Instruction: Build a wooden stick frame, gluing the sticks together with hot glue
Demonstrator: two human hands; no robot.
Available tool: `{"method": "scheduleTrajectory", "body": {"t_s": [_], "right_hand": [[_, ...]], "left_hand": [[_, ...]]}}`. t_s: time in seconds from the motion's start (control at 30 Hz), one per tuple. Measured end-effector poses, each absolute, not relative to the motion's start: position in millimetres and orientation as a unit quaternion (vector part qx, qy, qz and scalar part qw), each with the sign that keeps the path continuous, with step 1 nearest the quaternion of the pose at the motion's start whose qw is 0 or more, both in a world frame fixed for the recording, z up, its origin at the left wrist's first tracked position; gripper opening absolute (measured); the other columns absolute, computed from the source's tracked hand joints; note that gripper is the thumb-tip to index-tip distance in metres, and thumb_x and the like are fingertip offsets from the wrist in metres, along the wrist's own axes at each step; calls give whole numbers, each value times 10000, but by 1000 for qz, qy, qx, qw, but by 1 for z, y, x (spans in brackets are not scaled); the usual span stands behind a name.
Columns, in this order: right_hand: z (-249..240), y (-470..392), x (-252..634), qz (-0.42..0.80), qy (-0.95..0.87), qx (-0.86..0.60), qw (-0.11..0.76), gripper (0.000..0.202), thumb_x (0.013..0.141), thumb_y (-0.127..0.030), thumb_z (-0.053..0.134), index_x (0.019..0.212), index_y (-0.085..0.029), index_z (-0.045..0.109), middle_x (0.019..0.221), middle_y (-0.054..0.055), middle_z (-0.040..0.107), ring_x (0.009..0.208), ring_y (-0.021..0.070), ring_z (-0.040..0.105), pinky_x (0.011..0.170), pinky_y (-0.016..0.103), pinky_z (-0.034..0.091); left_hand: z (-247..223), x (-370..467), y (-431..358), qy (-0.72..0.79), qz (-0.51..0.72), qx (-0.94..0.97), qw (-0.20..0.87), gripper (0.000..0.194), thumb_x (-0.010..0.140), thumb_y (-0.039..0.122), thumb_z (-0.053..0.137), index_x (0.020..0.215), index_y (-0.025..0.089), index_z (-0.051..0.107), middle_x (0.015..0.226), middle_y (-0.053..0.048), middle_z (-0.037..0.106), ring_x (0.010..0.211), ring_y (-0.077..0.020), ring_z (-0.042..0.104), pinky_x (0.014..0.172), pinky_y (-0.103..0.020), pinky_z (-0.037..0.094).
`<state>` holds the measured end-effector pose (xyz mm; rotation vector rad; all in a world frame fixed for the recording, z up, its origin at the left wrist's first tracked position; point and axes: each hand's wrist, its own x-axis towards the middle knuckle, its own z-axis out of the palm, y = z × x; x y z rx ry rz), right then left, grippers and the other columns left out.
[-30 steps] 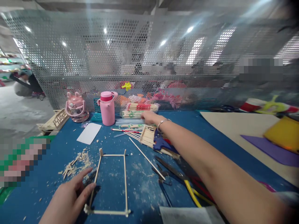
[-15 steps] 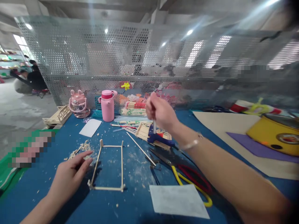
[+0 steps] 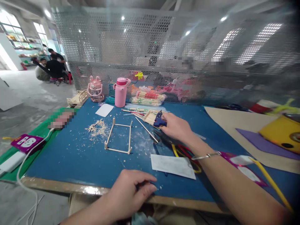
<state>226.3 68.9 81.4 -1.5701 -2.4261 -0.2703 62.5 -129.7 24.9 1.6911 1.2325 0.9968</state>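
My right hand (image 3: 175, 126) is closed on a small blue glue gun (image 3: 160, 119), beside a little tray-like piece made of thin sticks (image 3: 150, 117). My left hand (image 3: 132, 190) hovers at the table's front edge, with curved fingers, thumb and forefinger apart and nothing between them. In the middle of the blue table (image 3: 77, 156) a rectangular frame of thin wooden sticks (image 3: 129, 139) lies flat, with short posts standing at its corners. A single loose stick (image 3: 147, 129) lies to the right of the frame.
Left of the frame are wood crumbs (image 3: 97, 127). A white card (image 3: 172, 167) partly covers yellow-handled scissors (image 3: 175, 150). Behind stand a pink bottle (image 3: 120, 93), a clear pink-lidded jug (image 3: 95, 90) and packed sticks (image 3: 147, 98). A yellow pot (image 3: 278, 132) sits at right.
My left hand has moved from beside the stick frame down to the table's front edge. My right hand has lowered onto the glue gun, and the camera view has shifted.
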Motion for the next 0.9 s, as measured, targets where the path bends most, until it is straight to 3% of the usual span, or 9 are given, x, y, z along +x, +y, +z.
{"method": "scheduleTrajectory", "body": {"t_s": [0.03, 0.1, 0.33, 0.47, 0.57, 0.63, 0.8, 0.9], "right_hand": [[77, 79, 231, -111, -817, -562, 62, 334, 659, -239, 548, 984, -164, 559, 1000, 113, 608, 805, 231, 565, 580, 280, 387], [70, 90, 237, -145, -809, -570, -6, 391, 679, -235, 528, 1060, -151, 558, 1085, 140, 591, 905, 257, 566, 647, 298, 415], [68, 99, 240, -147, -782, -604, -45, 320, 729, -341, 505, 963, -156, 622, 922, 143, 667, 861, 264, 612, 642, 296, 424], [87, 85, 249, -110, -761, -634, 81, 376, 769, -418, 441, 1013, -181, 601, 897, 130, 673, 804, 262, 616, 597, 290, 408], [103, 52, 250, 3, -742, -611, 277, 352, 755, -363, 475, 1040, -175, 560, 888, 86, 663, 758, 202, 597, 615, 262, 415], [109, 22, 243, 98, -733, -550, 388, 361, 745, -364, 495, 1042, -159, 506, 878, 63, 642, 730, 174, 579, 629, 258, 431], [90, -41, 211, 238, -698, -464, 491, 325, 771, -416, 492, 1002, -201, 418, 744, 4, 576, 608, 144, 531, 571, 264, 447], [69, -52, 199, 233, -694, -456, 507, 281, 819, -413, 450, 1003, -202, 429, 804, 31, 580, 698, 169, 555, 641, 298, 465]], "left_hand": [[22, 64, -131, 490, 394, 664, 405, 277, 806, 328, 506, 952, 183, 692, 800, -70, 700, 694, -156, 605, 631, -235, 453], [19, 66, -132, 497, 389, 655, 416, 276, 800, 332, 510, 932, 182, 700, 790, -69, 701, 689, -156, 604, 615, -232, 452], [15, 65, -139, 509, 388, 636, 431, 267, 790, 324, 512, 915, 187, 703, 774, -55, 698, 669, -146, 592, 617, -230, 455], [11, 68, -135, 506, 401, 627, 436, 262, 793, 338, 514, 908, 193, 701, 762, -48, 693, 660, -146, 583, 623, -238, 448], [16, 80, -118, 495, 453, 575, 468, 316, 789, 387, 528, 963, 168, 675, 811, -66, 689, 699, -157, 588, 653, -253, 456], [24, 92, -101, 476, 521, 504, 499, 393, 793, 436, 519, 1042, 155, 635, 960, -94, 669, 852, -181, 591, 758, -279, 455], [38, 124, -72, 312, 583, 404, 632, 521, 842, 534, 374, 1169, 170, 550, 1219, -114, 551, 1115, -221, 504, 915, -336, 406], [35, 131, -72, 291, 614, 412, 607, 475, 866, 479, 364, 1180, 171, 542, 1225, -104, 552, 1164, -215, 472, 981, -322, 357]]}}
